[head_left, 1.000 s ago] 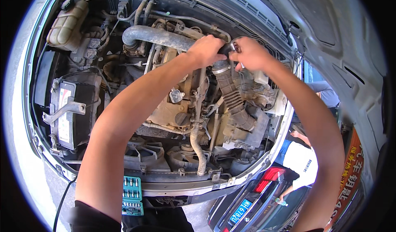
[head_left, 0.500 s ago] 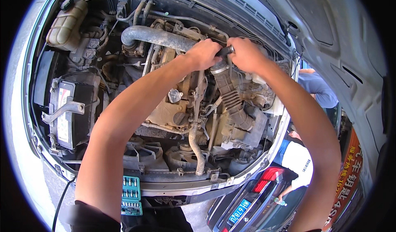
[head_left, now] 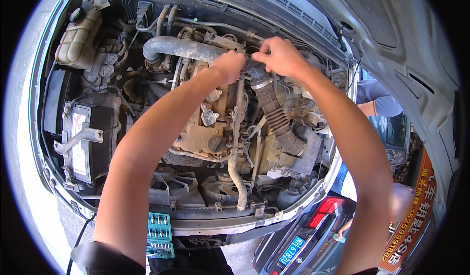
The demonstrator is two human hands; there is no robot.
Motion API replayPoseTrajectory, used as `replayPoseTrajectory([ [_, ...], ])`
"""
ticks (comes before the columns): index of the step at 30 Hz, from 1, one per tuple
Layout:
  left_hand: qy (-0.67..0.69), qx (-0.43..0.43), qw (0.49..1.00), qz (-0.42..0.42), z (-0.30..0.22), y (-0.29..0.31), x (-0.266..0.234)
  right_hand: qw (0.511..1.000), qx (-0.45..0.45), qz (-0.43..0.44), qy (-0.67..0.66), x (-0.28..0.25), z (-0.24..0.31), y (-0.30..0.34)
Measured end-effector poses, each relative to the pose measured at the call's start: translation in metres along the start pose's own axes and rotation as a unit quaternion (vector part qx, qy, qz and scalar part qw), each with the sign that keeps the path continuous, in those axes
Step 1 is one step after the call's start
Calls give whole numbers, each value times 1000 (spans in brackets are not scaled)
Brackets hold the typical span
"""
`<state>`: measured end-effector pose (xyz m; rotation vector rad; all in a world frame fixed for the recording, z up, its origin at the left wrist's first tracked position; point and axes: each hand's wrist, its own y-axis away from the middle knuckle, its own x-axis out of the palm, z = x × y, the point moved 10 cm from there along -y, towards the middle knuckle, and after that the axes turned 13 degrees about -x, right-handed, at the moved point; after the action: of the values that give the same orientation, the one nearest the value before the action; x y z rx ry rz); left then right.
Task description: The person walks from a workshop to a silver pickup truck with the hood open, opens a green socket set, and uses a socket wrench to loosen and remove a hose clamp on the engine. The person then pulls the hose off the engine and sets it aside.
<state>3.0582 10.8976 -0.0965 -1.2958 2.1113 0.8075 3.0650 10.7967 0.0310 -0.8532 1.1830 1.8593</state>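
Both hands are over the far middle of a car's engine, close together at the joint of the air intake pipe. My left hand is closed beside the end of the thick grey intake pipe; whatever its fingers hold is hidden. My right hand is just right of it, fingers curled and thumb bent in, above the dark elbow. What it pinches is too small to make out. Below the elbow, a metal hose clamp circles the ribbed rubber intake hose, which runs down to the air filter box.
A battery with a metal bracket and a coolant tank stand at left. The raised hood hangs at right. A green socket set lies below the front edge. A dark car and other people are nearby.
My hands have drawn apart slightly, the left one moving left and down. The dark round piece seen between them no longer shows. The view has shifted a little.
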Motion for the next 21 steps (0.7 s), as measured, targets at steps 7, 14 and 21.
replayPoseTrajectory([
  [7,-31,-10,999,25,-8,3,4,996,-88,-3,-9,-2,10,13],
  [14,-128,7,990,65,-33,13,0,981,-126,-89,-115,-22,-7,38],
  [21,-118,59,991,13,-35,6,-2,961,-112,-195,-162,-38,-28,101],
])
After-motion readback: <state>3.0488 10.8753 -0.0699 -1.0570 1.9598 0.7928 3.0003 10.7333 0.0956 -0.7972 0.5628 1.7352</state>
